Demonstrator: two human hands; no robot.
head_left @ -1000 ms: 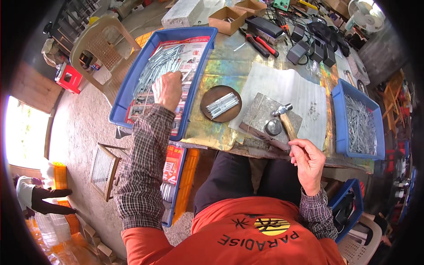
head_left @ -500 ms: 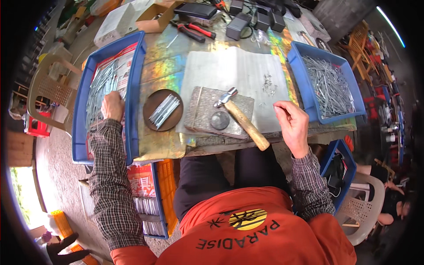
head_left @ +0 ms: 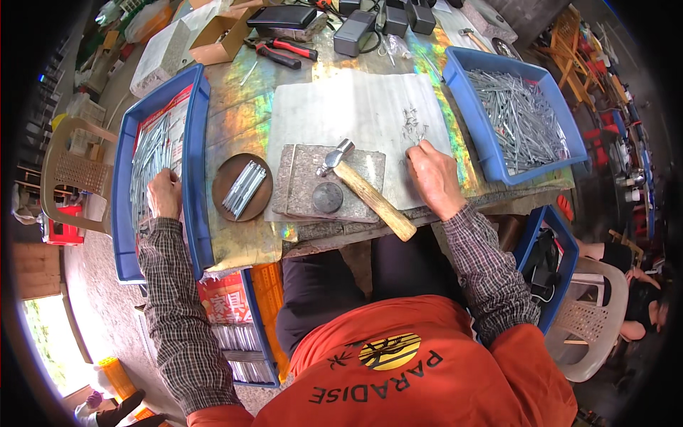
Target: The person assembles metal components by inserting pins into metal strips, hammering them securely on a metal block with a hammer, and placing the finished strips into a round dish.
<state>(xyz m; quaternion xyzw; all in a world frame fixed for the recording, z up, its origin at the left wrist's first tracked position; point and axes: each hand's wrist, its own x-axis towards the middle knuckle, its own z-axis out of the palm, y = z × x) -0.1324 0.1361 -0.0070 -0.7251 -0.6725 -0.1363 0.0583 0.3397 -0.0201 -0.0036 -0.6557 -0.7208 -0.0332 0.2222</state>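
Note:
My left hand (head_left: 165, 193) is inside the long blue tray on the left, its curled fingers against a pile of thin silvery metal rods (head_left: 151, 153). Whatever it pinches there is hidden. My right hand (head_left: 435, 178) rests over the white sheet (head_left: 320, 96), thumb and fingers pressed together beside a little scatter of small metal pins (head_left: 410, 122). Too little shows to name anything in that pinch. Between the hands, a wooden-handled ball-peen hammer (head_left: 373, 198) lies across a grey stone block (head_left: 293, 181), next to a dark round metal piece (head_left: 328, 197).
A round brown dish (head_left: 222, 178) holds a bundle of rods. At the right stands a blue tray (head_left: 514, 174) heaped with metal rods. Red-handled pliers (head_left: 293, 50), an open cardboard box (head_left: 213, 48) and dark grey boxes (head_left: 353, 35) occupy the table's far side.
My right hand has moved forward and left, closer to the small pins. The left hand stays among the rods, slightly nearer to me. The whole view has shifted a little.

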